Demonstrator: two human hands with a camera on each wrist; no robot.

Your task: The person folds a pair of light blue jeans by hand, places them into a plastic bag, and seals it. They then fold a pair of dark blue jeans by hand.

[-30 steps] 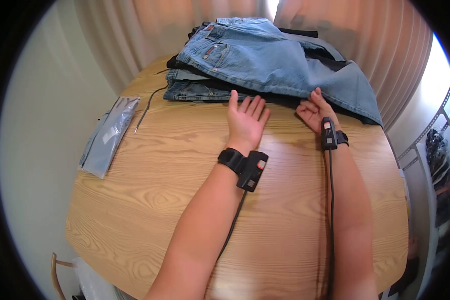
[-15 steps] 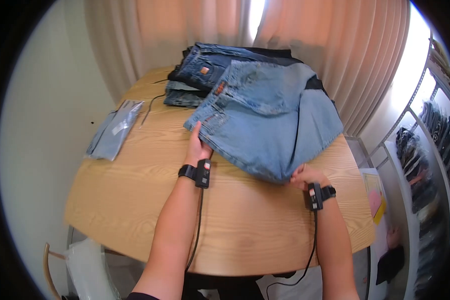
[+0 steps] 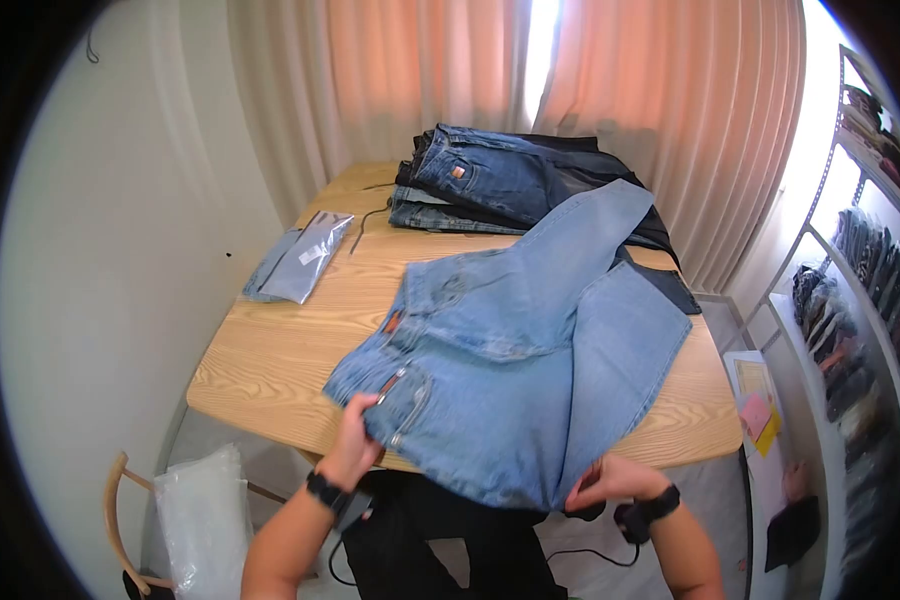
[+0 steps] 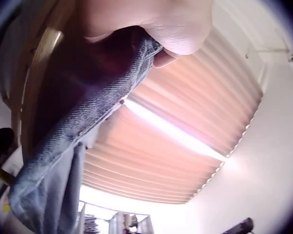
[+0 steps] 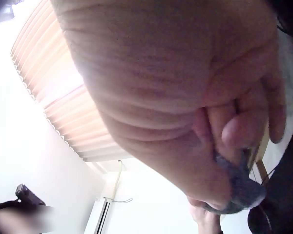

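Both hands pinch the light-blue jeans [image 3: 515,380], my left hand [image 3: 355,440] at the waistband's near-left corner, my right hand [image 3: 610,480] at the near hem, pulling them off the table [image 3: 270,360]; next I judge a spread flat.

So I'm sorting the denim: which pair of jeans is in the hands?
The light blue jeans, spread over the table's near edge, gripped by both hands; the darker pairs sit stacked by the curtain.
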